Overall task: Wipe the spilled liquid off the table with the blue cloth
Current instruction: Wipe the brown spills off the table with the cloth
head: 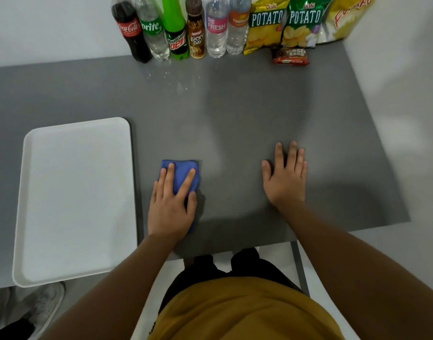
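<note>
Fingers of the left hand [170,204] are spread flat on the folded blue cloth [181,176], pressed onto the grey table [235,114] at lower centre. Right hand [285,175] is laid open, empty. Spilled liquid [176,81] is seen at upper centre, well apart from the cloth.

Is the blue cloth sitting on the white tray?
No, the blue cloth lies on the grey table under the left hand, beside the white tray, not on it.
</note>
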`<action>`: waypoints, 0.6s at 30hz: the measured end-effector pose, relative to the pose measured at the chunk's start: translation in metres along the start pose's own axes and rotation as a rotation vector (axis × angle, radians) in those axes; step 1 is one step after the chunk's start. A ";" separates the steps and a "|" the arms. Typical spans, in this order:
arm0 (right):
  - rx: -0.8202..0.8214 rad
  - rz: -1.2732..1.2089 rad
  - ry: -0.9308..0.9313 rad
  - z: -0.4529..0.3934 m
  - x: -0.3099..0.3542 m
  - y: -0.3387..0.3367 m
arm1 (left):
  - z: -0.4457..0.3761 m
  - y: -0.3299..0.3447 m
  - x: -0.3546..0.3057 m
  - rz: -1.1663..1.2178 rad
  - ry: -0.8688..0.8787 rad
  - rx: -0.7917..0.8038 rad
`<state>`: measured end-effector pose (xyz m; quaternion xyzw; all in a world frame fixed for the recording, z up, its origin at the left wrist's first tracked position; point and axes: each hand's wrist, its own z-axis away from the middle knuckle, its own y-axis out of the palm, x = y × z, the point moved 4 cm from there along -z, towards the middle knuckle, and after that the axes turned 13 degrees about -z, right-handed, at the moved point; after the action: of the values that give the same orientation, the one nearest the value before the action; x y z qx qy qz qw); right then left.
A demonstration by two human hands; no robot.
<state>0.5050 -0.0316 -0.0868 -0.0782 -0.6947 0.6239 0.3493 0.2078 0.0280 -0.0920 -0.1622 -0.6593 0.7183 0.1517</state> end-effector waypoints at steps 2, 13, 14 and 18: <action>0.001 0.002 -0.005 0.000 0.000 0.000 | -0.019 -0.002 0.005 -0.007 -0.028 -0.024; 0.023 -0.019 0.003 0.000 0.000 -0.001 | -0.063 -0.003 -0.051 -0.036 -0.024 0.029; 0.031 -0.018 0.009 0.000 0.000 0.000 | -0.057 -0.003 -0.058 -0.035 -0.002 0.022; 0.048 -0.008 0.015 -0.002 -0.003 0.002 | -0.024 0.000 -0.077 -0.002 0.086 -0.025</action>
<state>0.5075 -0.0309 -0.0899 -0.0718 -0.6771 0.6386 0.3586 0.2874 0.0166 -0.0910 -0.1939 -0.6614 0.7022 0.1786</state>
